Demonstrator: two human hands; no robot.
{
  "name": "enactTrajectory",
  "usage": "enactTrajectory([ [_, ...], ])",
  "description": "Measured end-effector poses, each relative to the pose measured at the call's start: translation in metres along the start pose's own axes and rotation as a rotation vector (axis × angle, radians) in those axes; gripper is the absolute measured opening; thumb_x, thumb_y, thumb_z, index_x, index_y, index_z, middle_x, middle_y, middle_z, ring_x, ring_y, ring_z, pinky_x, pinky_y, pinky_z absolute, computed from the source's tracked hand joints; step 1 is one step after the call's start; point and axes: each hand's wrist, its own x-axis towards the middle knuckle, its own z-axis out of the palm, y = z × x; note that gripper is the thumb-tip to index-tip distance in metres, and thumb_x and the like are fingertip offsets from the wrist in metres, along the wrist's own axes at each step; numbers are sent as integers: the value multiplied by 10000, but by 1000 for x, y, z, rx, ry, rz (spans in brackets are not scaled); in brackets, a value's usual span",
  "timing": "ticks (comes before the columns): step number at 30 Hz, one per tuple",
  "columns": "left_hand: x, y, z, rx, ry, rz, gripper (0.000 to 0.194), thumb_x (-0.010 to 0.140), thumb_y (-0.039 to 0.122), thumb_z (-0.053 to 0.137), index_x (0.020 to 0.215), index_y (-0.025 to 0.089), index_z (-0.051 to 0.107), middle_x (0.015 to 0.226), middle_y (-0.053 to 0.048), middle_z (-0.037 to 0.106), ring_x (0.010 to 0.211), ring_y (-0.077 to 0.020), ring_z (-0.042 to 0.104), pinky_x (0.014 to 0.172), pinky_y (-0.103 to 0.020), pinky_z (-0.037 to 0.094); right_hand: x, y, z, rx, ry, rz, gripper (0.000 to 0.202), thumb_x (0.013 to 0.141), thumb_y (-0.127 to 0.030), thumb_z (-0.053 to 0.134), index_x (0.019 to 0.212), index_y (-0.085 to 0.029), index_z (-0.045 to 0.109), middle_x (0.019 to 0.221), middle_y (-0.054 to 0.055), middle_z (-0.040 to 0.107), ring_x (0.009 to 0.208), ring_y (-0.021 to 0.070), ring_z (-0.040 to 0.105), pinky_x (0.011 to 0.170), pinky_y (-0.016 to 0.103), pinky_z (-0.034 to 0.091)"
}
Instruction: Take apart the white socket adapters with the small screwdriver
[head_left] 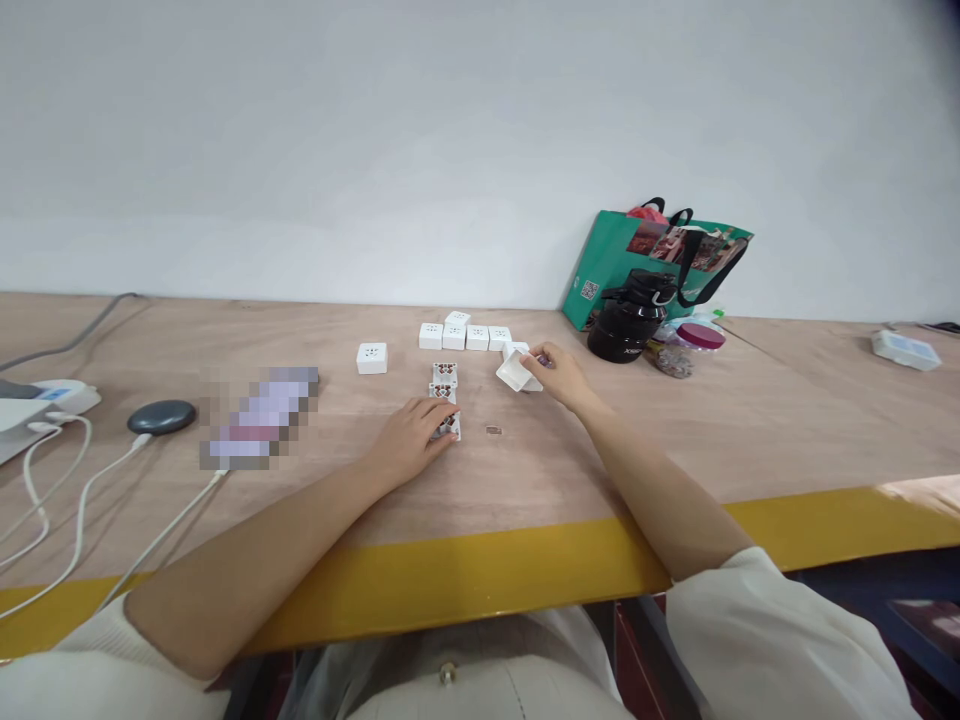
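My left hand (pixel 411 440) is closed around the nearest of the white socket inserts (pixel 448 428), which lie in a column on the table. Copper-coloured parts show inside the farther inserts (pixel 444 374). Between finger and thumb, my right hand (pixel 556 374) holds a white square cover (pixel 514 371), its hollow side showing. Another white piece sits partly behind that cover. Beyond my hands, several white socket boxes (pixel 477 337) form a row, one set farther back, and a separate white socket box (pixel 372 357) stands to the left. A small metal piece (pixel 493 430) lies between my hands.
A blurred phone (pixel 262 415), a dark round device (pixel 162 417) and white cables occupy the left side. At the right back are a green bag (pixel 600 262), a black flask (pixel 627 322) and a container with a dark red lid (pixel 701 336). The table edge is yellow (pixel 480 580).
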Motion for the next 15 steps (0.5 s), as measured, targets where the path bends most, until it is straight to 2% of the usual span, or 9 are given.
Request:
enactTrajectory([
  [3,0,0,0,-3,-3,-1,303,860,275,526,1149,186,526,1180,-91,553,1091,-256,490,928,-411,413,-6,-5,4,-122,32,-179,308,827,-433,469,988,-178,536,934,53,610,779,168,550,675,266,389],
  [6,0,-1,0,4,-5,-7,298,863,274,521,1147,183,526,1180,-91,555,1089,-257,493,924,-414,418,-14,-12,10,-377,7,-364,301,877,-381,425,1072,-165,507,1084,100,568,826,198,570,654,282,399],
  [10,0,-2,0,14,-6,-15,300,856,236,523,1153,187,521,1198,-80,551,1093,-250,491,933,-412,417,-23,-18,17,-686,-55,-468,299,913,-338,375,1122,-146,468,1130,128,526,867,227,585,601,285,410],
  [15,0,-4,-1,-11,5,14,303,866,225,514,1162,158,516,1193,-95,553,1103,-241,485,950,-395,407,-29,-24,18,-841,-121,-565,288,887,-313,445,1115,-137,447,1116,131,517,809,232,608,598,289,427],
])
